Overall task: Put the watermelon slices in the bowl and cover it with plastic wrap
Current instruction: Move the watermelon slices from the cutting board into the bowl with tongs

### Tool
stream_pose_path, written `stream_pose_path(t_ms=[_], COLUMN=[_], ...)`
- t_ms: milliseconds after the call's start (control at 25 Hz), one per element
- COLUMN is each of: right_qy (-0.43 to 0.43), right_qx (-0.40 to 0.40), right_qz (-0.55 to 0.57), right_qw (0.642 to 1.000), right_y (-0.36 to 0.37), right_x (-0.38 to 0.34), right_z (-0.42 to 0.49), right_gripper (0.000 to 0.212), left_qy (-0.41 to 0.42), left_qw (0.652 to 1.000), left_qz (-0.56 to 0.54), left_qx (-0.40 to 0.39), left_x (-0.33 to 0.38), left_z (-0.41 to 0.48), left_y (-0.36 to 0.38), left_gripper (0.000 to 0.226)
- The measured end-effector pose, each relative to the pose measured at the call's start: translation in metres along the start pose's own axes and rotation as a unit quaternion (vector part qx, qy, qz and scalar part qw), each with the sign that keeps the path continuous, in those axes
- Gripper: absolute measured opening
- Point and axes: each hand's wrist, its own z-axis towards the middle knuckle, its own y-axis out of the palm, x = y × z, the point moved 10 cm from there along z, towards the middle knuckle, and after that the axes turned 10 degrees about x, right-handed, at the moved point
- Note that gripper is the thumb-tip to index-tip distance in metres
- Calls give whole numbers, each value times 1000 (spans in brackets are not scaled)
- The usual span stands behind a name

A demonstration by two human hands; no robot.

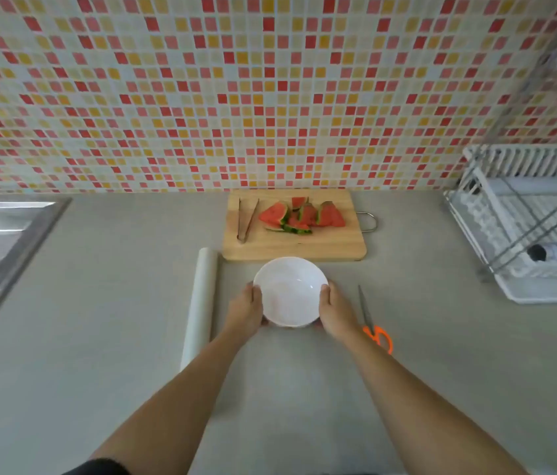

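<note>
the white bowl sits on the grey counter just in front of the wooden cutting board, and both hands hold it: the left hand wraps its left rim and the right hand its right rim, thumbs over the edge and fingers under, though whether the bowl is lifted or resting is hard to tell from this angle. the bowl is empty; the watermelon slices lie piled on the board beside the metal tongs. this looks like the opening step, placing the bowl. next, one hand must let go and reach for the tongs or the slices and carry them across. the roll of plastic wrap lies just left of the bowl, the orange-handled scissors to its right, both untouched.
</note>
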Motion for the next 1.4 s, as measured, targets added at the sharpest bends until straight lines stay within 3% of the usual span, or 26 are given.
stream_pose_path(t_ms=[320, 480, 600, 760, 840, 1000, 1120, 1200, 1400], right_qy=[19, 13, 4, 15, 16, 0, 3, 5, 9], right_qx=[12, 39, 47, 47, 60, 70, 56, 49, 44], right_qz=[32, 8, 13, 35, 28, 27, 30, 29, 34], right_qw=[999, 999, 999, 998, 998, 997, 998, 998, 998], right_y=[-1, 0, 0, 3, 2, 1, 3, 4, 3], right_x=[-6, 3, 2, 5, 8, 5, 7, 7, 5], right_z=[32, 37, 39, 38, 39, 38, 39, 39, 37], right_gripper=[36, 35, 35, 30, 27, 27, 30, 32, 32], left_qy=[-5, 48, 93, 43, 24, 76, -31, -139, -192], left_qw=[1000, 986, 961, 932, 923, 948, 986, 990, 978], left_qz=[15, 141, 241, 354, 379, 289, 161, 22, 59], left_qx=[2, 70, 97, 58, 69, 105, 38, -1, -56], left_x=[13, 35, 68, 67, 66, 88, 73, 52, 33], left_z=[30, 65, 121, 165, 168, 175, 182, 175, 166], left_y=[9, -18, -24, -2, 1, -16, -34, -44, -51], left_gripper=[42, 61, 49, 55, 47, 67, 33, 35, 25])
